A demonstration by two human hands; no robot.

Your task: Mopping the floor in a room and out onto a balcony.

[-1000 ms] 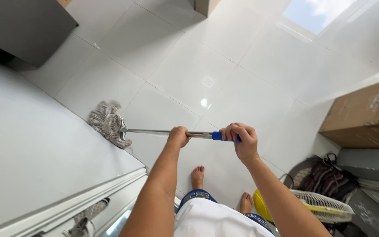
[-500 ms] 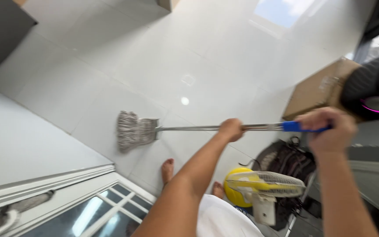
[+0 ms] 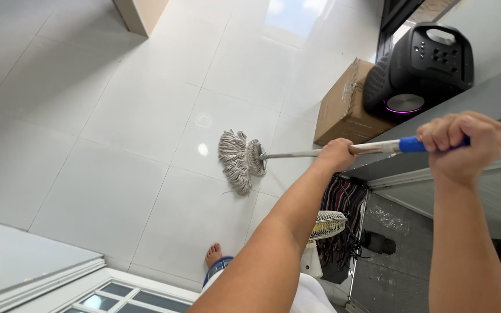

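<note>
Glossy white floor tiles (image 3: 117, 116) fill most of the view, catching a bright reflection of sky near the top edge. Both hands grasp a string mop. The right hand (image 3: 462, 145) is clenched in a fist around the blue grip (image 3: 414, 144) at the upper end of the handle, knuckles up. The left hand (image 3: 336, 154) wraps the bare metal shaft (image 3: 297, 154) farther down, well apart from the right, with the forearm stretching back toward the camera. From the left hand the shaft runs on leftward, nearly level in the picture, to the mop head (image 3: 240, 157), whose grey-white strings lie spread on the tile, well ahead of both hands.

Just beyond the shaft, a brown cardboard box (image 3: 340, 107) stands on the floor, and a black portable speaker (image 3: 421, 64) with a purple-lit ring rests beside it, touching its right side. Below the left forearm a small white fan (image 3: 325, 227) sits near a dark striped bag (image 3: 346, 203). A bare foot (image 3: 214, 254) shows on the tile near the bottom edge, with a white-framed glass door (image 3: 117, 293) at the lower left.
</note>
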